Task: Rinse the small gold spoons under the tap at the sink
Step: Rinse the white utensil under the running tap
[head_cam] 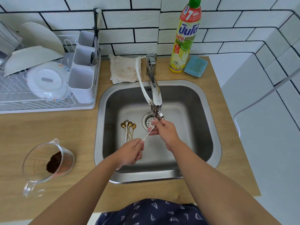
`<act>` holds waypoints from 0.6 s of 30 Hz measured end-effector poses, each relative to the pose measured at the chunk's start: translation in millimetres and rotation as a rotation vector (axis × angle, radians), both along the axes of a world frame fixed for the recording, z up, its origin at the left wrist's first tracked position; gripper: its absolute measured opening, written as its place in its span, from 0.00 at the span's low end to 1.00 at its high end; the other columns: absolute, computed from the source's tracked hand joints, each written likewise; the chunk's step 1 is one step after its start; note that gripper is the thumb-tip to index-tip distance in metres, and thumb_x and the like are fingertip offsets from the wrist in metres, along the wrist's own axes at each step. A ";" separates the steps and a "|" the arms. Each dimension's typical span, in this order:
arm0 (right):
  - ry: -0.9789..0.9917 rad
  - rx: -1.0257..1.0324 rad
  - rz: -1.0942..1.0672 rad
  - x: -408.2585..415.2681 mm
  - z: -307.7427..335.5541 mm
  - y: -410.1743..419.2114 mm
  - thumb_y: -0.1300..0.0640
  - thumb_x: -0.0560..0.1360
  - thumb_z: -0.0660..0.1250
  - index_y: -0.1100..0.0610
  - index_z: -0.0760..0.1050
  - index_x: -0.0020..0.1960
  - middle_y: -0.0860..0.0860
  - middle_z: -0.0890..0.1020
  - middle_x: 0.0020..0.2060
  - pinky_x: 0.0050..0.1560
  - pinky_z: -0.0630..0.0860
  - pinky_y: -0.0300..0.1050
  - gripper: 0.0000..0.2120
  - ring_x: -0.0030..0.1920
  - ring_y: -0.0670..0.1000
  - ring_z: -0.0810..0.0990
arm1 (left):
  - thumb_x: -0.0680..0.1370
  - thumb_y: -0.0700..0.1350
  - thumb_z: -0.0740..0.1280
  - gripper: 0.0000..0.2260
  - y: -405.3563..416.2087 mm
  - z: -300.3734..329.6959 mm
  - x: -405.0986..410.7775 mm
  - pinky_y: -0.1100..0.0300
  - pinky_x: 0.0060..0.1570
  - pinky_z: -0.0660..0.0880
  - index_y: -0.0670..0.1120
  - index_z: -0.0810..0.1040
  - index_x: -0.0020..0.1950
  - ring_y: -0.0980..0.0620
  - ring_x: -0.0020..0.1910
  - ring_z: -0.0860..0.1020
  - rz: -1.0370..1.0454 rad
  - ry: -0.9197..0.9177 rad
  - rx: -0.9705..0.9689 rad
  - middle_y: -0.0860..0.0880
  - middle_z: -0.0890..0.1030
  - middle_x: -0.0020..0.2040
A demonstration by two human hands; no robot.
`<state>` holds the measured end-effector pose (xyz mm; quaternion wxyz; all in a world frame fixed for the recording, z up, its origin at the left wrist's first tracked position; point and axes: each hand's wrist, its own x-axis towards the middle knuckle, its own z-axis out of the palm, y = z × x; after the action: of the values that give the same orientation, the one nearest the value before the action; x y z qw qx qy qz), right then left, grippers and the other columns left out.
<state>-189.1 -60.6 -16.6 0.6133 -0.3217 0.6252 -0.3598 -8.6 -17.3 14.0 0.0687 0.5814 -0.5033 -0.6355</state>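
Note:
Several small gold spoons point(129, 129) lie bunched on the floor of the steel sink point(209, 127), left of the drain point(148, 121). My left hand point(129, 151) pinches the lower end of one pale-handled spoon point(148, 134). My right hand point(163, 129) grips its upper end, bowl hidden by the fingers, right under the tap spout point(156, 109). I cannot tell whether water is running.
A dish rack point(48, 101) with plates and a cutlery holder stands on the left counter. A glass measuring jug point(47, 161) with dark grounds sits at front left. A folded cloth point(125, 69), a dish soap bottle point(185, 39) and a blue sponge point(195, 66) line the back.

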 end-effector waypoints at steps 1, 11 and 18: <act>-0.024 0.007 -0.022 0.5 -0.3 0.4 0.55 0.83 0.66 0.57 0.81 0.49 0.51 0.89 0.38 0.55 0.80 0.45 0.08 0.38 0.50 0.88 | 0.86 0.52 0.53 0.17 -0.8 0.3 0.4 0.62 0.24 0.63 0.44 0.73 0.47 0.55 0.24 0.67 0.009 0.010 0.021 0.49 0.73 0.29; -0.079 -0.008 0.028 1.2 -2.0 1.1 0.56 0.82 0.68 0.58 0.78 0.55 0.49 0.88 0.38 0.57 0.82 0.47 0.06 0.36 0.49 0.87 | 0.86 0.52 0.54 0.15 -6.4 2.2 -3.1 0.64 0.21 0.59 0.44 0.70 0.47 0.54 0.22 0.61 0.089 0.100 0.162 0.48 0.72 0.29; -0.381 0.029 -0.044 -8.3 -5.4 1.8 0.57 0.83 0.66 0.59 0.79 0.55 0.52 0.88 0.48 0.51 0.82 0.42 0.06 0.40 0.50 0.87 | 0.84 0.52 0.59 0.16 -13.4 4.5 20.1 0.68 0.16 0.55 0.47 0.72 0.39 0.58 0.18 0.57 0.254 0.509 0.563 0.48 0.69 0.30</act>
<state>-197.4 -58.8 -22.0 0.7172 -0.2253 0.5096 -0.4186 11.5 -30.6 18.6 0.1071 0.4591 -0.2006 -0.8588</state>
